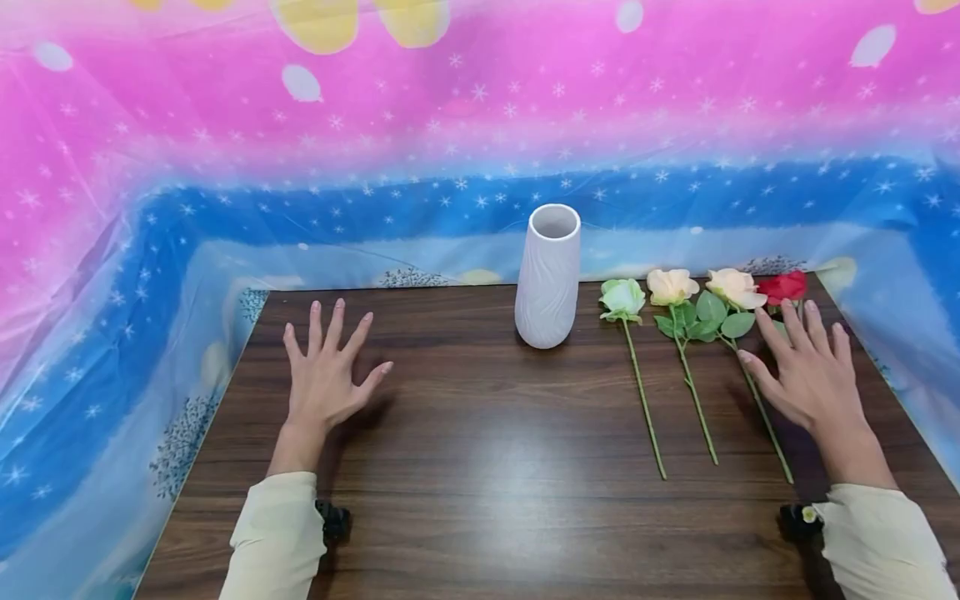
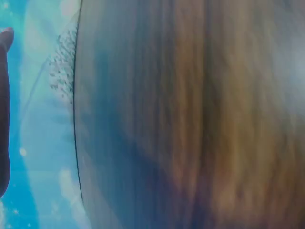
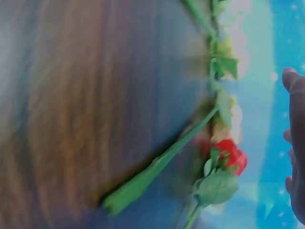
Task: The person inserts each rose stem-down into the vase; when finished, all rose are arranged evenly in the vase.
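My left hand (image 1: 324,375) is spread over the left part of the dark wooden table, its fingers straight and holding nothing. On the right, my right hand (image 1: 813,375) has its fingers spread over the flowers, also holding nothing; I cannot tell if it touches them. Nearest to it are a red rose (image 1: 782,287), partly hidden behind the fingers, and a peach rose (image 1: 735,287). Farther left lie a second peach rose (image 1: 672,287) and a pale green rose (image 1: 622,300). A white vase (image 1: 548,279) stands upright near the table's back edge. The right wrist view shows the red rose (image 3: 231,156) and green stems.
The wooden table (image 1: 465,433) fills the lower view. Behind it and along its sides hangs a pink and blue cloth (image 1: 375,200) with snowflakes. Small black devices are strapped at both wrists, beside the pale sleeves (image 1: 273,533).
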The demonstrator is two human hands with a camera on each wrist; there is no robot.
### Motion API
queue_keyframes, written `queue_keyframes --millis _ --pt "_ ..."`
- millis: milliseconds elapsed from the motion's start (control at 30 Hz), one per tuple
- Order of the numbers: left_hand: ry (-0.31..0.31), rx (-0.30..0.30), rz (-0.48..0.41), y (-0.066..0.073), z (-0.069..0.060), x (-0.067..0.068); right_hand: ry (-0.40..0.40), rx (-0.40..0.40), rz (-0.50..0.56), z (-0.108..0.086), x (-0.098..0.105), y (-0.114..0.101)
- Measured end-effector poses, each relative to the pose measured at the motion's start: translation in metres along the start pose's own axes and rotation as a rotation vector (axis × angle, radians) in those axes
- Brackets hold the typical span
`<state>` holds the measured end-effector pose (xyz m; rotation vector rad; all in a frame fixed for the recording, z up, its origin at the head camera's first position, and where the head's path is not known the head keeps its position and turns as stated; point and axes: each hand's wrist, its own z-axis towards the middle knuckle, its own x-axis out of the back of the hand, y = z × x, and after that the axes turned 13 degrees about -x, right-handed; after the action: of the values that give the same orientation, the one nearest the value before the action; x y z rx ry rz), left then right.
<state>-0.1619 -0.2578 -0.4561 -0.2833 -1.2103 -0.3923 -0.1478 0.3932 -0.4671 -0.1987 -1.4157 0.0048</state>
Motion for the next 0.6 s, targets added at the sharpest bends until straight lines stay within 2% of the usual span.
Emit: queue_keyframes --millis 133,267,367,467,600 --pt "0.077 -0.021 -0.018 0.011 0.011 0.002 0.013 0.016 0.025 0.001 0.009 -0.013" --pt "0.185 -0.052 -0.058 0.025 0.024 0.003 0.041 0.025 0.061 0.002 0.017 -0.028" --pt "0.277 -0.082 -0.116 0.038 0.036 0.001 0.024 0.012 0.156 0.003 0.021 -0.039" --pt "0.367 -0.104 -0.19 0.051 0.047 -0.002 -0.018 0.003 0.298 0.004 0.024 -0.05" --pt "0.456 -0.098 -0.335 0.07 0.06 -0.001 -0.087 0.0 0.479 0.008 0.026 -0.061"
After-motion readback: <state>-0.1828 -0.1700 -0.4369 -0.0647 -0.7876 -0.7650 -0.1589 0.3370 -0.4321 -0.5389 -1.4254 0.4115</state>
